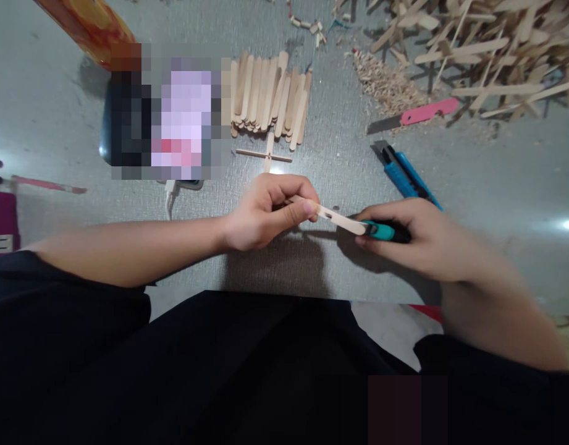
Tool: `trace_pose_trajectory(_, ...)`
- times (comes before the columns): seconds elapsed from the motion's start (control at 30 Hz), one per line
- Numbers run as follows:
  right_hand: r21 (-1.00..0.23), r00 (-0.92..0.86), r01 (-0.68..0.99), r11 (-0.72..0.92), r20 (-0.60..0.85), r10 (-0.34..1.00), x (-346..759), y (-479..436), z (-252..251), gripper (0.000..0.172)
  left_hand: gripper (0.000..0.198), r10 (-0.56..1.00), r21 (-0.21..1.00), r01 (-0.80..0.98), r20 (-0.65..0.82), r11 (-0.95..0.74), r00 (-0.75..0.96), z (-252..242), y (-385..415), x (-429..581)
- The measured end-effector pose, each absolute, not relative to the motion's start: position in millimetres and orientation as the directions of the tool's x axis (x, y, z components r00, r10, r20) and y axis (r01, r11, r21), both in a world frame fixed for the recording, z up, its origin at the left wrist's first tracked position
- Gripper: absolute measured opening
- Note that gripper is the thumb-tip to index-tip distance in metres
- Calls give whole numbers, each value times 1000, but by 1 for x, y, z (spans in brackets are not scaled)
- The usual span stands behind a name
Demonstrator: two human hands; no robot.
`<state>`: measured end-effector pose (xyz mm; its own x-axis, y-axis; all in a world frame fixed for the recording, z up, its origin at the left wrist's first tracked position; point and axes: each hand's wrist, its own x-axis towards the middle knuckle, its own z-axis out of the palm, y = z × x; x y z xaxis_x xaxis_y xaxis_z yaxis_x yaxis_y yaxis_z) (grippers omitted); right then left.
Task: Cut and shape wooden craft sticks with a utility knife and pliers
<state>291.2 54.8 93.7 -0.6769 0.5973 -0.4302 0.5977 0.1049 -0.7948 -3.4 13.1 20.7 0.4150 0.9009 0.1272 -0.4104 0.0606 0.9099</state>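
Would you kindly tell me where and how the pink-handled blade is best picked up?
Probably by its pink handle, coming from the near right side: the bare metal blade points left, and the loose stick pile lies beyond the handle.

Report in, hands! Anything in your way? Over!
Left hand: pinching slotted craft stick. Right hand: holding teal-and-black tool, probably a cutter, at the stick's end. Nearby: blue box cutter, just beyond right hand.
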Motion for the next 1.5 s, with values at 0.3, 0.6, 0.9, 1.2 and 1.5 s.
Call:
trace_pose_trajectory(0.3,-716,-563,628,306,-146,814,289,42,75,12,54,922,868,-487,107,95,371,14,9,2)
trace_pose_trajectory(0.6,-649,-536,668,364,-81,840,298,47,75,8,47,958,910,-414,109,12,267,12,11,-1)
trace_pose_trajectory(0.9,-723,-574,627,289,-178,799,291,51,83,14,47,970,971,-239,66,-9,232,19,10,-4)
trace_pose_trajectory(1.2,-772,-636,578,265,-222,739,294,59,87,16,48,961,910,-396,-5,119,278,18,16,-2)
trace_pose_trajectory(1.5,-752,-627,627,202,-334,704,296,59,91,15,48,945,902,-397,-33,169,326,21,19,-3)
